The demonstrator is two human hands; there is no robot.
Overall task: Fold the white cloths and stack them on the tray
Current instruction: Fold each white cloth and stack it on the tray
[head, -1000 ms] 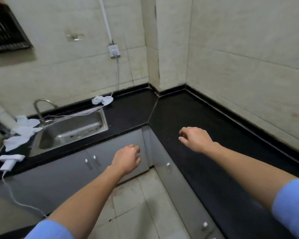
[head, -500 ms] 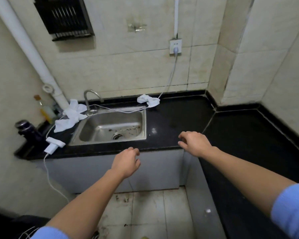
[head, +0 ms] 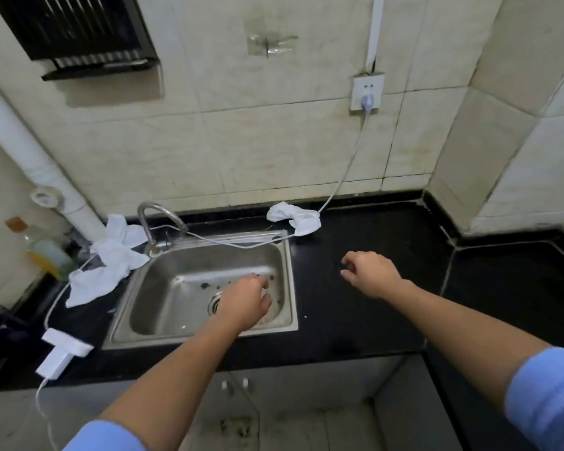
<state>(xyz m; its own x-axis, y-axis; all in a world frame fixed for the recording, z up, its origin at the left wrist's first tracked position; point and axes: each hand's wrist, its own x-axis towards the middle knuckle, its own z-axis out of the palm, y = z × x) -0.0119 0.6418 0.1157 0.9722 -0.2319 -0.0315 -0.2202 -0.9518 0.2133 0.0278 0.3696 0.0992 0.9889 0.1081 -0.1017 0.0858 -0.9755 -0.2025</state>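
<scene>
White crumpled cloths (head: 109,263) lie on the glossy black counter (head: 355,327) left of the rectangular steel sink (head: 163,297), another bunched cloth (head: 295,218) behind its right corner. The left hand (head: 245,304) hangs over the sink, the right hand (head: 372,271) over the counter, both palm-down, fingers loosely curled, holding nothing.

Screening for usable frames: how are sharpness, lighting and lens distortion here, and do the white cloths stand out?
Head view: wide-angle distortion tilts the pipe and bends the tile seams; centre sharp, the bottle at the left edge smeared; light soft and even, mild sheen in the sink; the cloth pile left of it and the single cloth behind read clearly on the black counter.
</scene>
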